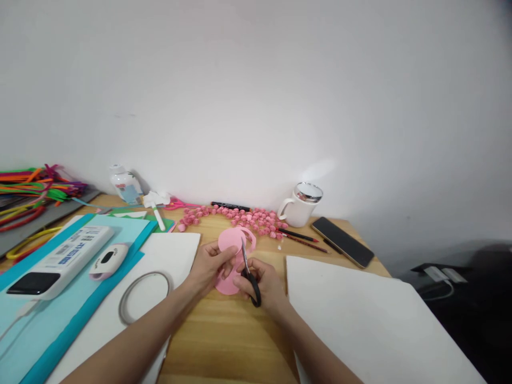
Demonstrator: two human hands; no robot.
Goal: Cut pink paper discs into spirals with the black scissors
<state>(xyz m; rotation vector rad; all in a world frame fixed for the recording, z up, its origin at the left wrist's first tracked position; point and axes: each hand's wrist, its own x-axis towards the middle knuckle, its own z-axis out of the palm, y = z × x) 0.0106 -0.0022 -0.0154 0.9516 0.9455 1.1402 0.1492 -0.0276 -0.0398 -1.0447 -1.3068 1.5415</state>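
Observation:
Between the thumb and fingers of my left hand (214, 264) is a round piece of pink paper (230, 239). A curled strip of the same paper hangs off its right side. My right hand (264, 281) is closed around the black handles of a pair of scissors (244, 255), whose blades point up and away from me. The blades lie at the right edge of the pink paper. Beneath my hands, another piece of pink paper (227, 285) rests by the wooden table, partly covered by my fingers. Many small pink paper rolls (260, 221) are heaped just beyond.
A white mug (301, 205) stands at the back right, near a phone (343, 241) and pencils. White boards (360, 309) lie on both sides. Blue paper with a white power bank (64, 261) is at left. Colourful pipe cleaners (36, 186), a bottle (126, 184) and pink scissors sit near the wall.

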